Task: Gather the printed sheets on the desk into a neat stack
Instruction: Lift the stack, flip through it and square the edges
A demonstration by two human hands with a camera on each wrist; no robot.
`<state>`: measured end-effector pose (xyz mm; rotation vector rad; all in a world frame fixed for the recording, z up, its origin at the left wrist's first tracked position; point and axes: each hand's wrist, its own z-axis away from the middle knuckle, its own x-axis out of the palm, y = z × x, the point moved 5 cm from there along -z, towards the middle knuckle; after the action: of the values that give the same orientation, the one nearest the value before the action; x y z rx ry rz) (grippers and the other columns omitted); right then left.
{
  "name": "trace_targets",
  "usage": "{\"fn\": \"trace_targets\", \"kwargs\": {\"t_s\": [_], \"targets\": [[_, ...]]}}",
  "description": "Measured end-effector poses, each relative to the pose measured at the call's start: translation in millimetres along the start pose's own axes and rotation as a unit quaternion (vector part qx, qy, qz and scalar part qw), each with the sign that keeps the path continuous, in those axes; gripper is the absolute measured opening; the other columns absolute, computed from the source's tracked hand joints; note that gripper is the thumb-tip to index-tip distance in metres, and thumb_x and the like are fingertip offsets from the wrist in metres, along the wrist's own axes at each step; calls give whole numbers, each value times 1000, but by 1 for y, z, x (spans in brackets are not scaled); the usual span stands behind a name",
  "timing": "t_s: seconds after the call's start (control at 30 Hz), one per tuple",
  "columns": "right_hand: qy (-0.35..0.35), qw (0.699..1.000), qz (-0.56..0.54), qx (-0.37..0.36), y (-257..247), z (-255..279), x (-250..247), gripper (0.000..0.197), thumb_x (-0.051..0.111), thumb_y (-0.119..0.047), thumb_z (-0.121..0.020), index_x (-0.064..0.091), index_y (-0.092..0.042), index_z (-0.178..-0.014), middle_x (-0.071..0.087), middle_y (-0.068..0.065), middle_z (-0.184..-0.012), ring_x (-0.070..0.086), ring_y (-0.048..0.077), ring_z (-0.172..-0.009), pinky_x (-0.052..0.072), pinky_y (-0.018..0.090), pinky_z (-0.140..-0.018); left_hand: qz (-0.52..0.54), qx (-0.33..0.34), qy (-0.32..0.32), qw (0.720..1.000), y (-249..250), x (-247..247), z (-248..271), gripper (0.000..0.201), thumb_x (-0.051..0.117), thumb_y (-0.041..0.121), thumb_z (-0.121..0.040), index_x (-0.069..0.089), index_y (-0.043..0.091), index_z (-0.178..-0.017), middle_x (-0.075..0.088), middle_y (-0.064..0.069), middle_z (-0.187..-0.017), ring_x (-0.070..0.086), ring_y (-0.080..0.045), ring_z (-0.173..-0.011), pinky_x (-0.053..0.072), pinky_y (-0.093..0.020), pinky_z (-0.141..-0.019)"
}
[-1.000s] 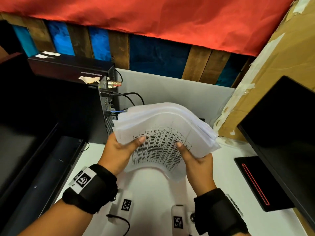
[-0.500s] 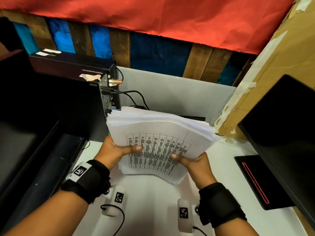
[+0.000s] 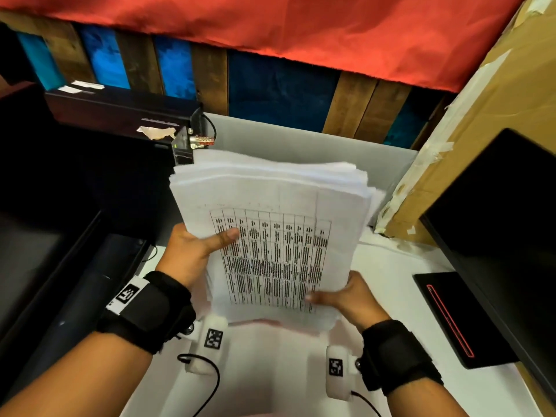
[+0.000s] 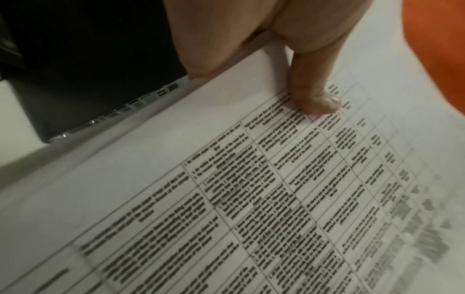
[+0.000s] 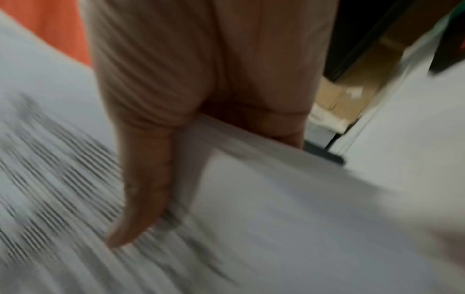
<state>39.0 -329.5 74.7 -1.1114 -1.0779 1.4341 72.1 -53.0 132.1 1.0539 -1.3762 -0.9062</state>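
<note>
A thick stack of printed sheets (image 3: 270, 212) with a table of black text on top is held nearly upright above the white desk (image 3: 270, 371). My left hand (image 3: 192, 254) grips its left edge, thumb across the top page, fingers hidden behind. My right hand (image 3: 346, 299) grips the lower right corner, thumb on the front. In the left wrist view the thumb presses the stack of sheets (image 4: 226, 189). The right wrist view is blurred and shows the thumb lying on the stack of sheets (image 5: 251, 199). The far edges of the sheets are uneven.
A black computer case (image 3: 120, 139) with cables stands at the left, close behind the stack. A dark monitor (image 3: 496, 221) and its base (image 3: 445, 317) stand at the right. A grey partition (image 3: 301, 139) and a cardboard box (image 3: 481, 115) close the back.
The stack has turned from lying across to standing lengthwise and has straightened. My right hand has slid down to the lower right corner; the left keeps its hold on the left edge.
</note>
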Motion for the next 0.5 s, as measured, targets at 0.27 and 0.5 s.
{"fn": "trace_targets", "kwargs": {"t_s": [0.27,0.5], "targets": [[57,984,-82,149,83,6,4,30,73,6,-76,69,1,-105,78,12,-91,75,29,-83,61,37,-75,21,-1,40,999,3,-1,4,46,77,12,-64,69,16,-108,76,1,-105,71,-17,-103,51,-36,-93],[92,993,-7,77,60,5,15,32,79,3,-72,76,-24,-87,78,-5,-91,74,15,-91,56,40,-93,-55,-12,2,998,-9,2,12,33,76,7,-64,75,20,-95,78,2,-97,73,-16,-95,58,-24,-79]]}}
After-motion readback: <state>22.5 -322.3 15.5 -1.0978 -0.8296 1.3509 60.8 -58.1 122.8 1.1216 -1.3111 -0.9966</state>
